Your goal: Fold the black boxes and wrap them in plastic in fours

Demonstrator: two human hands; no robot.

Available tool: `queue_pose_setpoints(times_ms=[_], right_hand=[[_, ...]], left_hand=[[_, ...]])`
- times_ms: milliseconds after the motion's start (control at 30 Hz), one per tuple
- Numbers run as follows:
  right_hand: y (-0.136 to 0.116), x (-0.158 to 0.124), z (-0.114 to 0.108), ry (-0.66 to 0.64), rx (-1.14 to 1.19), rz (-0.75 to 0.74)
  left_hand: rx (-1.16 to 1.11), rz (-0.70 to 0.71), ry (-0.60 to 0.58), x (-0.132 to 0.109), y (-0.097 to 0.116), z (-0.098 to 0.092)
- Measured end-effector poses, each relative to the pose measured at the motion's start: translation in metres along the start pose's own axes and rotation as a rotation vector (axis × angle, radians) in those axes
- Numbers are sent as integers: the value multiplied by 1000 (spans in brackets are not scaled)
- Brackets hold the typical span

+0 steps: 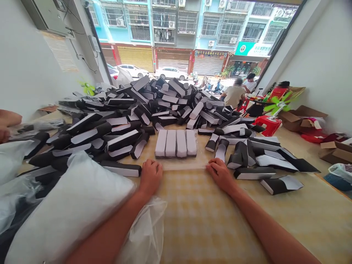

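Your left hand (150, 176) and your right hand (220, 175) rest well apart on the yellow checked tablecloth (203, 220), fingers curled downward, each at one end of a strip of clear plastic film (183, 165). From this view, you can't tell whether they're pinching the film or only pressing on it. The film lies along the front of four white-topped boxes (176, 143), set side by side in a tight row just ahead of your hands.

Around that row, a large heap of black-and-white cardboard sleeves (154, 106) spreads to the left and back, with a smaller scatter of sleeves (264, 161) to the right. A crumpled clear plastic bag (145, 231) lies under your left forearm, just beside a bulky white padded bag (68, 209). At the far left edge, another person's hand (8, 123) is beside a plastic-wrapped bundle (30, 128) — whether it's holding it is hard to say.

Farther back are a red plastic stool (268, 124), a green fan (277, 106) and open cardboard boxes (302, 119) — and two seated people (233, 96) near the open shopfront.
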State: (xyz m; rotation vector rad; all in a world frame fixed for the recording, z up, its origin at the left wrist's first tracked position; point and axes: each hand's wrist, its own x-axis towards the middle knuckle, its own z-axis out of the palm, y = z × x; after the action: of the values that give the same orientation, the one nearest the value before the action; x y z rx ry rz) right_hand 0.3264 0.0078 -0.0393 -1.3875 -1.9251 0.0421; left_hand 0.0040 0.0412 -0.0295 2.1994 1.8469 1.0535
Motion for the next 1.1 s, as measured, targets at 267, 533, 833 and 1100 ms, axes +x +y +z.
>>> queue_pose_setpoints(times_ms=[267, 533, 833, 1100], right_hand=[[1, 1, -3, -10, 119, 173], [-1, 1, -1, -47, -1, 23], [0, -1, 1, -131, -72, -20], [2, -2, -2, -136, -69, -35]], left_hand=[[-29, 17, -78, 2, 1, -3], [-90, -39, -125, 3, 8, -11], [94, 62, -159, 1, 9, -9], [139, 99, -138, -2, 11, -7]])
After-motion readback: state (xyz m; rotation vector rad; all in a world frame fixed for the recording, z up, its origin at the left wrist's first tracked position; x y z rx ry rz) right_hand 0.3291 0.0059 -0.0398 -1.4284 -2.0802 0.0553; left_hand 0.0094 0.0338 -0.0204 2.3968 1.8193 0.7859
